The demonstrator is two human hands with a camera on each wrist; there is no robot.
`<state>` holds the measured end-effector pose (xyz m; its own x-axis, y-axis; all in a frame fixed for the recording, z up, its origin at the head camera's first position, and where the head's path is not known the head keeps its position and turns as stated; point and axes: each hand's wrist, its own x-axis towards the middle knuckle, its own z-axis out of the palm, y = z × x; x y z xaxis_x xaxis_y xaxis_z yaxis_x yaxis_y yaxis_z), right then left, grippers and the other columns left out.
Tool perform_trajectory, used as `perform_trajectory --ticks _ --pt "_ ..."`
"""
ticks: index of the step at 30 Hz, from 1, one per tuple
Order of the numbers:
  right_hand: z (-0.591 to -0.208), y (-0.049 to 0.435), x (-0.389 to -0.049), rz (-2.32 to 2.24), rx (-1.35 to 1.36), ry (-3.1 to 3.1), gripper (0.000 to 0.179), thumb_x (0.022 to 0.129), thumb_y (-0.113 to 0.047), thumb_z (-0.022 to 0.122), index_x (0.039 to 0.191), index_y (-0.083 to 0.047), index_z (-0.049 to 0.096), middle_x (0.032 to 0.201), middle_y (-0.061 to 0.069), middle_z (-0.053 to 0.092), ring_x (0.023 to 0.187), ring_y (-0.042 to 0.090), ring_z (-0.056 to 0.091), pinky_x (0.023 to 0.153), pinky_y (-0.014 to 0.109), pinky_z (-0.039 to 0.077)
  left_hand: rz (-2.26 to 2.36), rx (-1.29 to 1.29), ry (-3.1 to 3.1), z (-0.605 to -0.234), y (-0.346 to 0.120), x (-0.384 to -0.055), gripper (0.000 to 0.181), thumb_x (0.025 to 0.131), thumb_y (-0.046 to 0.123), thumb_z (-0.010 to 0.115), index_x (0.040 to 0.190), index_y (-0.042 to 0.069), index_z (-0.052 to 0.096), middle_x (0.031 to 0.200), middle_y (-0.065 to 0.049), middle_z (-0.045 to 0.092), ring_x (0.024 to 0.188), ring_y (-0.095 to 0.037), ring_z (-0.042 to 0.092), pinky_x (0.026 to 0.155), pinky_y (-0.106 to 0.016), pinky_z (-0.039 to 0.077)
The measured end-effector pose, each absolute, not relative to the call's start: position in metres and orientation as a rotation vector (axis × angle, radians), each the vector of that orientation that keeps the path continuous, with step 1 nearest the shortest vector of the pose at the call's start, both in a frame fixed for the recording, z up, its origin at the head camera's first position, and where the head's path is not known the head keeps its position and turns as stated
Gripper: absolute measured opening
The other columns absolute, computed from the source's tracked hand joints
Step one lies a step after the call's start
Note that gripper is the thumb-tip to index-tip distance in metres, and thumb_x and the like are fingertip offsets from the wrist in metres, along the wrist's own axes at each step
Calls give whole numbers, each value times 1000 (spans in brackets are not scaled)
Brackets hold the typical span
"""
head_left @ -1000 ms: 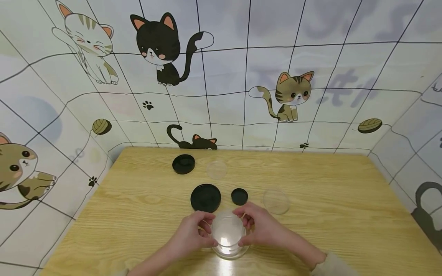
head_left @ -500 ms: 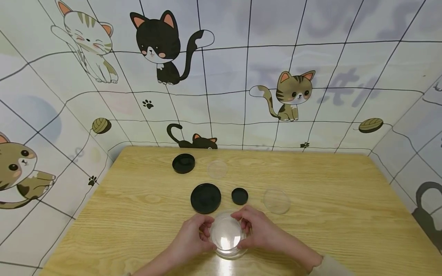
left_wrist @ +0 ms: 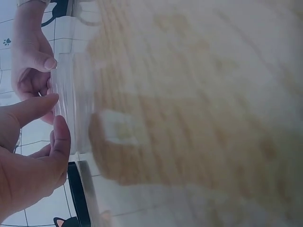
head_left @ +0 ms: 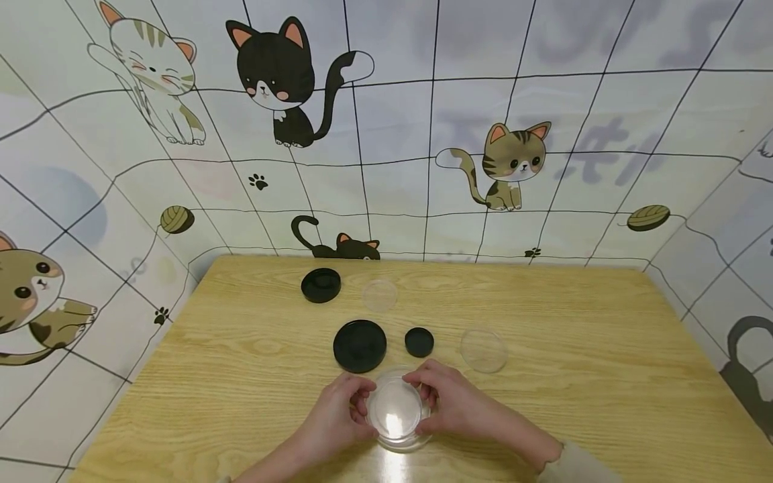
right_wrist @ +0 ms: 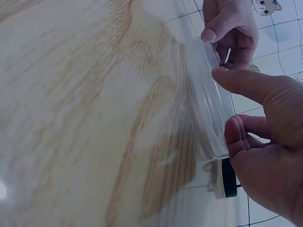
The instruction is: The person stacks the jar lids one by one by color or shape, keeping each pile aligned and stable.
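A clear round dish [head_left: 395,406] lies level near the front of the table, over a wider clear dish [head_left: 406,445] whose rim shows around its lower edge. My left hand [head_left: 338,410] pinches the upper dish at its left side between thumb and fingers. Opposite it, my right hand [head_left: 449,400] grips the right side the same way. From the left wrist, the stacked clear walls [left_wrist: 78,101] stand upright on the table. The right wrist view shows fingertips on the upper rim of the clear stack [right_wrist: 206,101].
Just behind the hands lie a large black round lid [head_left: 359,346] and a small black lid [head_left: 419,342]. Another black lid [head_left: 321,285] is farther back. Two thin clear discs [head_left: 380,296] [head_left: 484,350] lie on the wooden table [head_left: 574,376]. A cat-print curtain [head_left: 398,134] surrounds it.
The upper clear dish and both hands have shifted slightly left and settled lower over the wider dish. In the last half second they barely move. The black lids and clear discs stay put.
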<state>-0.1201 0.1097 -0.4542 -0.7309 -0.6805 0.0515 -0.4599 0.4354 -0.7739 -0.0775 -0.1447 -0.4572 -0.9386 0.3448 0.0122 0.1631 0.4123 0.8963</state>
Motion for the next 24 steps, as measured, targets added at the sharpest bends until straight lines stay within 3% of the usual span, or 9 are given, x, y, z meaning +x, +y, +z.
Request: perform_trajectory --ticks 9,17,24 --pt "-453 111 -124 -1145 -1001 2374 63 76 -16 92 129 2 64 97 -7 50 85 4 52 76 22 51 1557 446 2477 -457 -147 -77 59 61 -15 87 115 -9 63 95 -7 53 74 -6 59 64 -22 57" --pt "-455 114 -126 -1197 -1051 2353 61 76 -8 91 129 5 64 96 -5 51 80 2 54 72 22 53 1579 423 2432 -456 -146 -76 61 63 -14 87 118 -11 62 98 -7 52 75 -7 59 66 -22 57" --pt "-449 119 -128 -1361 -1027 2284 55 81 -6 87 129 4 63 104 9 59 80 8 60 73 26 57 1579 433 2446 -455 -148 -77 59 67 -11 88 120 -9 62 100 -9 53 73 -6 60 67 -22 58"
